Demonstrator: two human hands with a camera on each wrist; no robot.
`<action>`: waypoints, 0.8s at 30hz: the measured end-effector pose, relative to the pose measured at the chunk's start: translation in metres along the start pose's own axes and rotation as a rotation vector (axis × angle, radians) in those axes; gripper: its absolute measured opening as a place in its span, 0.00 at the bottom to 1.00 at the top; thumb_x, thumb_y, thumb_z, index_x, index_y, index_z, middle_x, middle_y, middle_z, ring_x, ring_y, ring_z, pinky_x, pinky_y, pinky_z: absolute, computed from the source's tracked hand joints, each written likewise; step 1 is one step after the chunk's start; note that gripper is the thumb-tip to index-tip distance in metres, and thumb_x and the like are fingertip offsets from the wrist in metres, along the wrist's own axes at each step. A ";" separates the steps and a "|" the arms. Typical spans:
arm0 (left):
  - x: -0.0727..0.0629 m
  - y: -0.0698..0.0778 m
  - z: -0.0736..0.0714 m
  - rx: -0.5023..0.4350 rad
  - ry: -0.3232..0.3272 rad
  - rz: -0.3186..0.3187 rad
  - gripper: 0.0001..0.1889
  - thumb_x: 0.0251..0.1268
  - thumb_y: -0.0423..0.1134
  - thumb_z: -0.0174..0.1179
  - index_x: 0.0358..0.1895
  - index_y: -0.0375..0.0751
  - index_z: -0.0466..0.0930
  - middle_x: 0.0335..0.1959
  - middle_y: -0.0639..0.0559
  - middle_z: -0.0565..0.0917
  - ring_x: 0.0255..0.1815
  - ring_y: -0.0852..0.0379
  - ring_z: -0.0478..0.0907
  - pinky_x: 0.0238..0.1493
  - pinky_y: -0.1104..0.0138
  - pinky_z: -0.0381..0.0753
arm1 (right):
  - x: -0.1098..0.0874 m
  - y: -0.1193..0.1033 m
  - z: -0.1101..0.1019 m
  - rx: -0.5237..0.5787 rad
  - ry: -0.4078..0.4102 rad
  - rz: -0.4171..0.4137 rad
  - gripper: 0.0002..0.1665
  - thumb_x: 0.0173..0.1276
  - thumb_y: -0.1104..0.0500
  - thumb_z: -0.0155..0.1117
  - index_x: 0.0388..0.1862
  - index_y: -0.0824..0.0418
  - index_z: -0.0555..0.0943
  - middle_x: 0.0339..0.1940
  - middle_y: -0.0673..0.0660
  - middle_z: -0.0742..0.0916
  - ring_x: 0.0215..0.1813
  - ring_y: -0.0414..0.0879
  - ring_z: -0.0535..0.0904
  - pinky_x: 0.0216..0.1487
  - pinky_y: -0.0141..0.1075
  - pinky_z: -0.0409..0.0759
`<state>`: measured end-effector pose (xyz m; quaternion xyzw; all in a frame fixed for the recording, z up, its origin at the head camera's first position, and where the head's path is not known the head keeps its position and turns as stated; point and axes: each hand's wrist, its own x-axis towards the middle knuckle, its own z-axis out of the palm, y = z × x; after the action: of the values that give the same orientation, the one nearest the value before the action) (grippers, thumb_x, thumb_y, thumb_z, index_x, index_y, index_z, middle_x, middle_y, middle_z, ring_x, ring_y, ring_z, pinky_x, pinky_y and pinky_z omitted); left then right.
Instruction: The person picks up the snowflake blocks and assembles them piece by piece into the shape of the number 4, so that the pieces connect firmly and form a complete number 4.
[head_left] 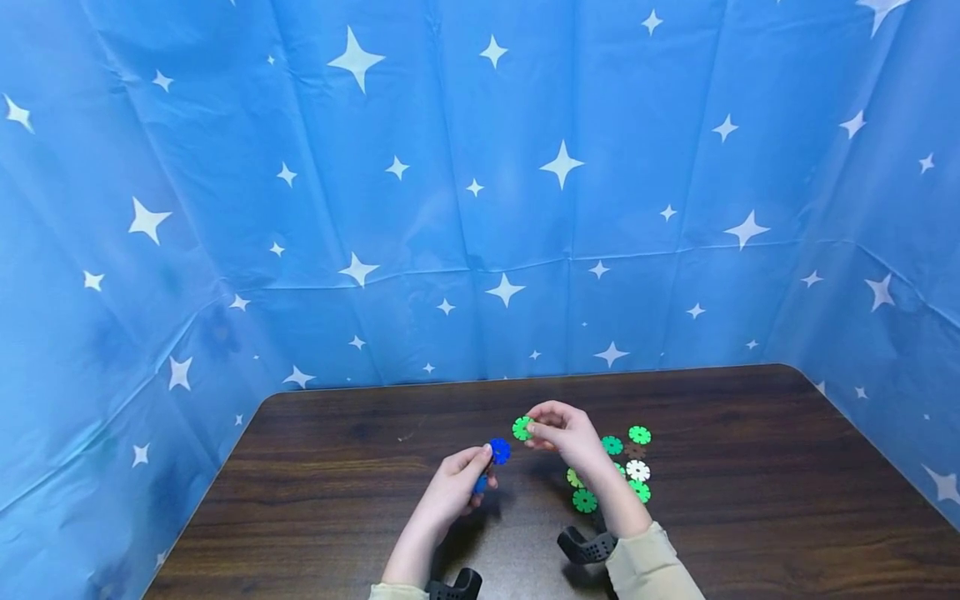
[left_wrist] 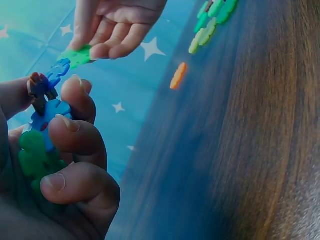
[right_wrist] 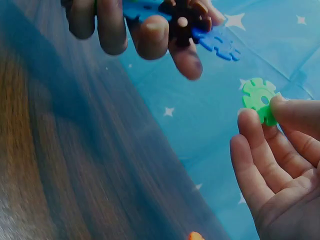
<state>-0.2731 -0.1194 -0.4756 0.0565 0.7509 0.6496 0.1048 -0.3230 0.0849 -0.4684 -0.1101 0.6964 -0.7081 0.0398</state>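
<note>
My left hand [head_left: 448,487] holds a short chain of notched flower-shaped plastic discs. In the left wrist view the chain has a green disc [left_wrist: 36,155] against the palm and a light blue disc [left_wrist: 56,111] under the curled fingers. Beyond them come a brown disc [right_wrist: 175,32] and a dark blue disc [head_left: 500,451] at the free end. Between thumb and fingers, my right hand [head_left: 570,435] pinches a bright green disc [right_wrist: 255,92] by its edge. That disc is apart from the blue one, slightly farther back and to its right.
Loose discs lie on the brown table [head_left: 315,500] right of centre, partly behind the right forearm: a green disc [head_left: 584,501], a white disc [head_left: 637,471], a teal disc [head_left: 612,445] and several others. An orange disc [left_wrist: 178,76] lies nearby. A blue star-patterned curtain [head_left: 420,217] surrounds the table.
</note>
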 end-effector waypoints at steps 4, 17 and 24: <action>0.000 0.001 -0.001 0.003 0.007 -0.005 0.25 0.77 0.52 0.45 0.44 0.28 0.74 0.24 0.55 0.78 0.17 0.61 0.66 0.16 0.72 0.61 | -0.001 0.000 0.003 0.068 -0.044 -0.007 0.13 0.67 0.69 0.61 0.48 0.76 0.75 0.34 0.56 0.84 0.35 0.48 0.84 0.50 0.56 0.79; 0.001 0.000 -0.002 0.000 0.047 -0.017 0.27 0.76 0.54 0.47 0.41 0.26 0.74 0.21 0.55 0.77 0.15 0.62 0.66 0.14 0.73 0.60 | -0.002 -0.001 0.007 0.193 -0.109 0.025 0.08 0.69 0.68 0.59 0.46 0.69 0.76 0.35 0.55 0.84 0.37 0.47 0.85 0.54 0.56 0.76; 0.001 0.001 0.000 0.008 0.058 -0.033 0.27 0.75 0.55 0.47 0.38 0.30 0.76 0.20 0.55 0.77 0.14 0.62 0.67 0.13 0.72 0.61 | -0.003 0.001 0.009 0.206 -0.139 0.034 0.06 0.70 0.68 0.59 0.45 0.68 0.76 0.35 0.55 0.84 0.37 0.47 0.84 0.52 0.51 0.79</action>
<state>-0.2745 -0.1195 -0.4752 0.0255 0.7570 0.6462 0.0934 -0.3187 0.0771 -0.4692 -0.1425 0.6172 -0.7658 0.1109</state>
